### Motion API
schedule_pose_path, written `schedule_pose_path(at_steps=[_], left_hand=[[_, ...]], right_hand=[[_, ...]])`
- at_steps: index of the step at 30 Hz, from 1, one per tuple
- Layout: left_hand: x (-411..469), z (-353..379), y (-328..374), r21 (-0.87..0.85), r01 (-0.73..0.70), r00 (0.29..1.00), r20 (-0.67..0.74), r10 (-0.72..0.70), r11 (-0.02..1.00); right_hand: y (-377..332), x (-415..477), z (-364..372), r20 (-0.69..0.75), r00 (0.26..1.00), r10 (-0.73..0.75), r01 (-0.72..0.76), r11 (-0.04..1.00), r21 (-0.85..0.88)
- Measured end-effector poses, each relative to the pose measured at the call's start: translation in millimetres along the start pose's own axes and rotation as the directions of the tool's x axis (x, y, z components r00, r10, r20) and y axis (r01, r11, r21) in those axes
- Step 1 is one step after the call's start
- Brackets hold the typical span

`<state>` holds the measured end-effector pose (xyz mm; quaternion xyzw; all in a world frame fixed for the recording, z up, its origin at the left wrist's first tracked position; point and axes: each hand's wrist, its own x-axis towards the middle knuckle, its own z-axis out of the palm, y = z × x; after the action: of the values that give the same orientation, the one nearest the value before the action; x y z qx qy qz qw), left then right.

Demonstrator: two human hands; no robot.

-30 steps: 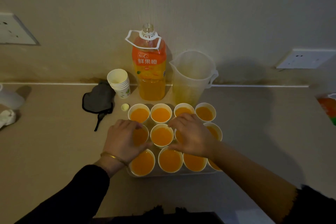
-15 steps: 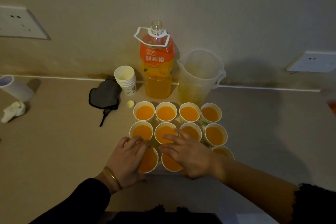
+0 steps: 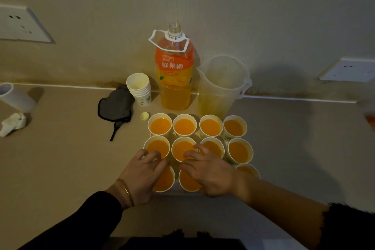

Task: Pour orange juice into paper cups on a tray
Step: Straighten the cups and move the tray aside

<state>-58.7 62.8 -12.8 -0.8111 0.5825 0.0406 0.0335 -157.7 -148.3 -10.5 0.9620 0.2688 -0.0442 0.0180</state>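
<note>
**Pouring looks done; hands over the near row**

Every paper cup [image 3: 184,127] we can see on the tray [image 3: 176,192], at frame centre, holds juice. Our left hand [image 3: 142,170] and right hand [image 3: 209,170] lie over the near cups, fingers loosely bent; whether they grasp one we cannot tell. Next we should withdraw gently, without spilling. A second ago both hands covered the middle row.

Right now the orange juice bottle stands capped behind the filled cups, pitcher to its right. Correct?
Not capped: the head view shows the orange juice bottle open-necked, a yellow cap lying on the counter. It does stand behind the filled cups, pitcher to its right.
</note>
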Motion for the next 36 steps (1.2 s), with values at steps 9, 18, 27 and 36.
schedule_pose_path(at_steps=[9, 18, 27, 36], left_hand=[[-1, -2, -4, 0.021, -0.042, 0.999, 0.032, 0.041, 0.999], [-3, -2, -7, 0.014, -0.041, 0.996, 0.075, 0.04, 0.999], [-5, 3, -7, 0.01, -0.023, 0.997, 0.068, 0.023, 1.0], [-7, 4, -6, -0.023, -0.025, 0.996, 0.085, 0.026, 0.999]], right_hand=[[0, 1, 5, -0.035, 0.999, 0.019, -0.019, 1.0, 0.005], [-1, 3, 9, -0.028, 1.0, 0.014, -0.014, 0.999, -0.029], [-6, 10, 12, -0.029, 0.999, 0.018, -0.018, 1.0, 0.021], [-8, 8, 18, 0.006, 0.999, 0.032, -0.032, 0.999, -0.013]])
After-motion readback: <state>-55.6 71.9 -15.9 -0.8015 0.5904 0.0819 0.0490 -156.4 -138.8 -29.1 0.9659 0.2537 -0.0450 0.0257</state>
